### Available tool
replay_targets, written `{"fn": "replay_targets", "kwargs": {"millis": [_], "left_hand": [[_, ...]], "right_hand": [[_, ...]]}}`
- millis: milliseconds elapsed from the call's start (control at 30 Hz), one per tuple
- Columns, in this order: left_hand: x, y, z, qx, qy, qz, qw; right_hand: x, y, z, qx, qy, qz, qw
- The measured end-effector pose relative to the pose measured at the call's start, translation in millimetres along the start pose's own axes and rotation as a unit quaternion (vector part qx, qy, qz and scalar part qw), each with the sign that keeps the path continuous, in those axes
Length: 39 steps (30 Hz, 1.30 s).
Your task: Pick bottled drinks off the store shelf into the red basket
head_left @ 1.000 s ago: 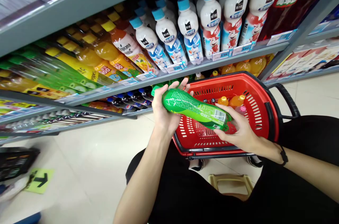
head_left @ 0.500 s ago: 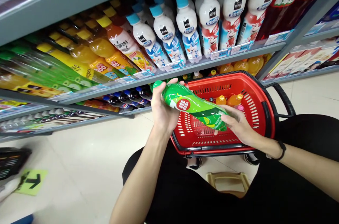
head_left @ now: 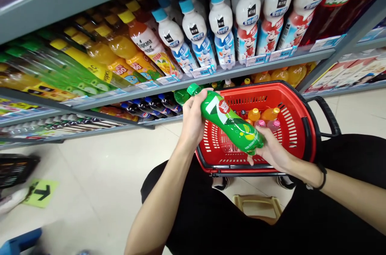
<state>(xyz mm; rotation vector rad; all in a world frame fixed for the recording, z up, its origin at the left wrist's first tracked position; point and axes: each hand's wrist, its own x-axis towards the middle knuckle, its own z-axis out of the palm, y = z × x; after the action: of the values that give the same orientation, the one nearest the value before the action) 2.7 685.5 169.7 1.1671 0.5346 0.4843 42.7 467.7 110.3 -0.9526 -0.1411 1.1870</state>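
A green soda bottle with a large white 7 and a red dot on its label lies slanted between both hands. My left hand is closed round its neck end, just below the green cap. At the base end, my right hand grips the bottle, some of its fingers hidden underneath. Below the bottle stands a red shopping basket. Inside it are several bottles, among them an orange one and pink-capped ones.
Shelves of drinks run across the back, with white blue-capped bottles and yellow-capped juice bottles. Dark cola bottles lie low down. A black basket handle sticks out right. A beige stool stands between the legs.
The green bottle has been turned about its length, so the big 7 now faces me. It has shifted slightly right, and both hands still hold it.
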Motion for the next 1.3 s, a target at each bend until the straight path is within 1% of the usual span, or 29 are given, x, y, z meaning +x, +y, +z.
{"fn": "replay_targets", "kwargs": {"millis": [67, 167, 233, 300, 367, 433, 500, 567, 600, 733, 833, 933, 1000, 1100, 1167, 1233, 1300], "left_hand": [[2, -1, 0, 0.017, 0.015, -0.015, 1.0], [4, -3, -1, 0.027, 0.044, -0.025, 0.998], [5, -5, -2, 0.029, 0.056, -0.021, 0.998], [4, -6, -2, 0.021, 0.046, -0.021, 0.999], [2, -6, -1, 0.006, 0.021, -0.021, 1.0], [0, -5, 0, -0.007, -0.004, -0.018, 1.0], [-2, -5, 2, -0.02, -0.022, -0.01, 1.0], [-3, -5, 2, -0.032, -0.033, -0.002, 0.999], [-4, -5, 2, -0.035, -0.037, -0.001, 0.999], [-4, -9, 1, -0.02, -0.034, 0.0, 0.999], [-5, -11, 3, -0.011, -0.038, 0.014, 0.999], [-5, -12, 5, -0.022, -0.026, 0.024, 0.999], [-3, -13, 5, -0.026, -0.015, 0.031, 0.999], [-2, -13, 4, -0.024, -0.016, 0.025, 0.999], [-2, -11, 4, -0.027, -0.017, 0.011, 0.999], [-2, -7, 3, -0.034, -0.019, -0.002, 0.999], [-1, -4, 3, -0.045, -0.022, -0.007, 0.999]], "right_hand": [[1, 3, -2, -0.04, 0.026, -0.015, 0.999], [2, 6, -5, -0.099, 0.025, -0.04, 0.994], [2, 7, -6, -0.12, 0.043, -0.071, 0.989], [2, 8, -6, -0.128, 0.071, -0.084, 0.986], [1, 8, -6, -0.112, 0.09, -0.069, 0.987], [-1, 7, -3, -0.072, 0.072, -0.041, 0.994], [-5, 4, 0, -0.022, 0.01, -0.01, 1.0], [-8, -1, 2, 0.022, -0.061, 0.022, 0.998], [-9, -3, 3, 0.039, -0.085, 0.035, 0.995], [-10, -7, -1, 0.079, -0.124, 0.076, 0.986], [-9, -5, -6, 0.092, -0.135, 0.093, 0.982], [-9, -3, -9, 0.09, -0.143, 0.102, 0.98], [-9, -4, -9, 0.085, -0.148, 0.114, 0.979], [-10, -8, -7, 0.085, -0.143, 0.116, 0.979], [-10, -12, -4, 0.077, -0.143, 0.099, 0.982], [-9, -12, -2, 0.045, -0.133, 0.055, 0.989], [-9, -9, -2, -0.018, -0.091, -0.008, 0.996]]}}
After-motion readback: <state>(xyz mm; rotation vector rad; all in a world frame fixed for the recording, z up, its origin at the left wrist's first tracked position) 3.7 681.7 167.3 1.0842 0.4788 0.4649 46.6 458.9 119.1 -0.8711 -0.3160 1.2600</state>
